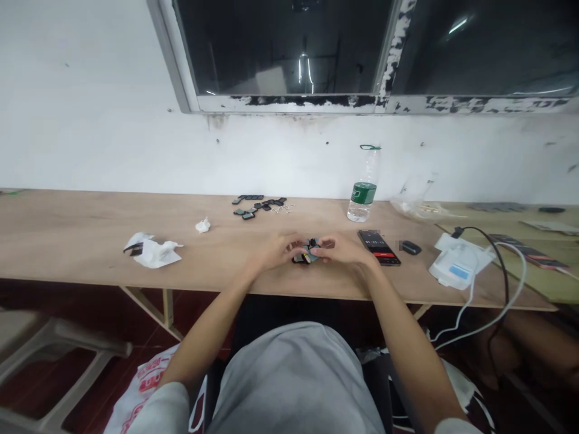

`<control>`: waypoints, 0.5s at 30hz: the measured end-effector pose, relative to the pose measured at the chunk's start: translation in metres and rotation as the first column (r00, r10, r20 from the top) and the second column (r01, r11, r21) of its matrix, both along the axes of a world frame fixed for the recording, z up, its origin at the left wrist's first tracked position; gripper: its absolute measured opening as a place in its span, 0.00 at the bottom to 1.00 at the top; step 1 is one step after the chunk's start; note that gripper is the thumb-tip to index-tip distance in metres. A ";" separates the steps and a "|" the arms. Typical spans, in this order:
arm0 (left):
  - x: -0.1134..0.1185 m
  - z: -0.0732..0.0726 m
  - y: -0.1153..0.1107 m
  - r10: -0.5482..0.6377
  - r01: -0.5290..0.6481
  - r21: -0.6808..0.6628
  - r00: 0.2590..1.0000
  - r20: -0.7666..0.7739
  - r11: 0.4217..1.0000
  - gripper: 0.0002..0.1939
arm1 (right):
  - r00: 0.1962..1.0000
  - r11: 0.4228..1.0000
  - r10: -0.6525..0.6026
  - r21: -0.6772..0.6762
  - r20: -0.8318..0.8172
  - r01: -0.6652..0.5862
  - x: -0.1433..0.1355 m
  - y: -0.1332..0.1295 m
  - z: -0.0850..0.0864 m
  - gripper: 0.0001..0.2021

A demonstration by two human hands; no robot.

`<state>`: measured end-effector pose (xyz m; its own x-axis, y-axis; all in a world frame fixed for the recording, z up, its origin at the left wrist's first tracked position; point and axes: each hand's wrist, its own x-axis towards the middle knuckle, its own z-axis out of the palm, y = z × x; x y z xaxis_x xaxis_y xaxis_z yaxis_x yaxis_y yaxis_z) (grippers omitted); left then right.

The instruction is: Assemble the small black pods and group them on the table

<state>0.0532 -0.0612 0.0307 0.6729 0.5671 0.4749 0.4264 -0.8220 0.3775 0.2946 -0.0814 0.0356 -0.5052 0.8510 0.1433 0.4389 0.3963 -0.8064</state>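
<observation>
Near the front edge of the brown wooden table, one left hand and one right hand grasp small black-and-grey pieces, uncountable here; beyond stands one clear, green-labelled plastic bottle.

Partly covered by the left hand and right hand, a grey-and-black piece is too blurred to identify, white bits beyond are too small to name, and the left edge crops a plastic stool.
</observation>
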 end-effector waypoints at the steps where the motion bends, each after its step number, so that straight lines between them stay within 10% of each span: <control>1: 0.003 0.001 -0.003 -0.010 0.009 0.031 0.999 0.033 0.999 0.11 | 0.999 0.999 -0.030 0.012 -0.031 0.031 -0.002 -0.001 0.001 0.23; 15: 0.005 0.005 -0.010 -0.039 0.026 0.243 0.998 0.049 0.970 0.15 | 0.947 0.990 -0.127 0.016 -0.295 0.138 -0.023 -0.010 0.003 0.23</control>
